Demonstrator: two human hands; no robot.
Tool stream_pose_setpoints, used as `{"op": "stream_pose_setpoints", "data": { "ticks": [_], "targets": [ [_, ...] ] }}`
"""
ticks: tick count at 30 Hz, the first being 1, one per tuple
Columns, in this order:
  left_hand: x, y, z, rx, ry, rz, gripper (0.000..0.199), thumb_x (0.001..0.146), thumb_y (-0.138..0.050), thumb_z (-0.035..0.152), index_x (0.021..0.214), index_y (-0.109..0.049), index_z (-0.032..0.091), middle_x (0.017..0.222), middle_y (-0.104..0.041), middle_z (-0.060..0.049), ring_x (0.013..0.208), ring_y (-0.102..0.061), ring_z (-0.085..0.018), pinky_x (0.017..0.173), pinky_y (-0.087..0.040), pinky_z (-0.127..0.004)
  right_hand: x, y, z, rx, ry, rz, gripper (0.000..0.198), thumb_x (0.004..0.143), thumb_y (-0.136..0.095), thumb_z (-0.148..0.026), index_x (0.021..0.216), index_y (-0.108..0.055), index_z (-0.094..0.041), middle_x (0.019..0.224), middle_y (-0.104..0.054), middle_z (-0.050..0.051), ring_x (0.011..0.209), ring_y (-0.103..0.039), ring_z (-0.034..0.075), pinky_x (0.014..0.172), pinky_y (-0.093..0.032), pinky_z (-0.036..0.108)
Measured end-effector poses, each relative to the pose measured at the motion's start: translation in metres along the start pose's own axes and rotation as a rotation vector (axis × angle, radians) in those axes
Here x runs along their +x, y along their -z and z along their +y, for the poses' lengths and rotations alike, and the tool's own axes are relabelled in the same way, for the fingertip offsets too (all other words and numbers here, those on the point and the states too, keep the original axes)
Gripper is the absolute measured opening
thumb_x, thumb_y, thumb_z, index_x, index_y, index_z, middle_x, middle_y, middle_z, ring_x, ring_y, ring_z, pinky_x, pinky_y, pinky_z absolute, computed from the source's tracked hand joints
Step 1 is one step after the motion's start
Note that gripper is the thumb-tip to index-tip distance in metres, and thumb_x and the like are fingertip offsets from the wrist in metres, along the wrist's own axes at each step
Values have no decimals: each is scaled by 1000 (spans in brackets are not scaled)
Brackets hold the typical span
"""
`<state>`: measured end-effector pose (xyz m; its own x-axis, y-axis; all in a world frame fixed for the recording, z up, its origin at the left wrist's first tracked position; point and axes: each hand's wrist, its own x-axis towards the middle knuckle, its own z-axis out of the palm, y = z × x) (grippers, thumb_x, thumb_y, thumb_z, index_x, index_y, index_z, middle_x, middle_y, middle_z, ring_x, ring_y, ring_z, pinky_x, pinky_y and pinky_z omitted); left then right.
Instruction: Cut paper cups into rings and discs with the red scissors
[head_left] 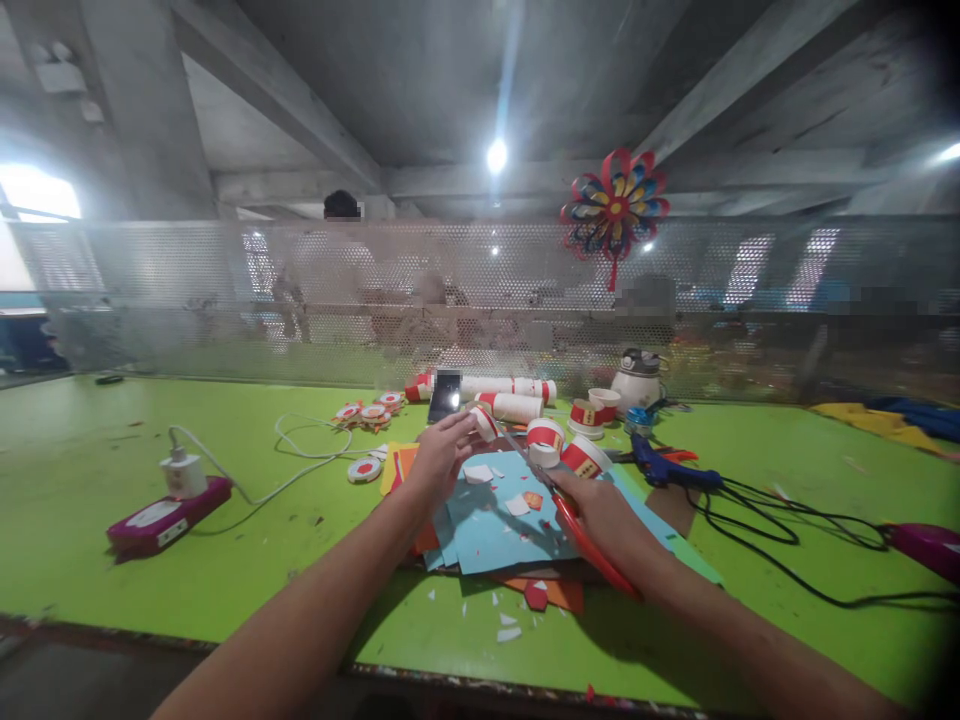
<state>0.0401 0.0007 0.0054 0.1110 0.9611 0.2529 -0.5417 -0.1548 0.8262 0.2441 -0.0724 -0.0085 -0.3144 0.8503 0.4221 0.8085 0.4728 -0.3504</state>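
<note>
- Gripping a small red-and-white paper cup (486, 423) by its side, the left hand (444, 450) has its fingers closed on it at 12 o'clock from the middle of the light-blue paper sheets (480, 545) on the bright green table (247, 570)
- The right hand (604, 515), at 3 o'clock from that middle, is wrapped round the red handles of a pair of metal scissors (581, 540), blades aimed at 11 o'clock toward the cup; whether they touch it is too blurred to tell
- That cup should be very light and springy, its thin wall likely to dent or crease under a hard pinch; a rolled rim, if left on, would be the stiffest place to hold, with fingertips well off the blade line
- The scissors look rigid and heavier by far, best held by the loops
- Two more red-and-white paper cups, one at 1 o'clock (545, 442) and one at 2 o'clock (586, 457), probably roll or tip at a nudge
- Small white paper scraps (517, 505) lie on the sheets, flimsy and easily scattered, so pinching an edge would suit them
</note>
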Motion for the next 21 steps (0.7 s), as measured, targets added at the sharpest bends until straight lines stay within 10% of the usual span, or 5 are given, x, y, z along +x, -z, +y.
{"op": "stream_pose_setpoints", "data": {
  "ticks": [21],
  "targets": [
    [-1, 0, -4, -48, -19, -11, 26, 64, -77, 16, 86, -63, 12, 77, -69, -8, 71, -67, -20, 76, -52, -39, -2, 2, -5, 25, -29, -27, 44, 82, -44, -18, 121, -64, -18, 106, -74, 11, 89, -69, 28, 78, -49, 35]
  ]
}}
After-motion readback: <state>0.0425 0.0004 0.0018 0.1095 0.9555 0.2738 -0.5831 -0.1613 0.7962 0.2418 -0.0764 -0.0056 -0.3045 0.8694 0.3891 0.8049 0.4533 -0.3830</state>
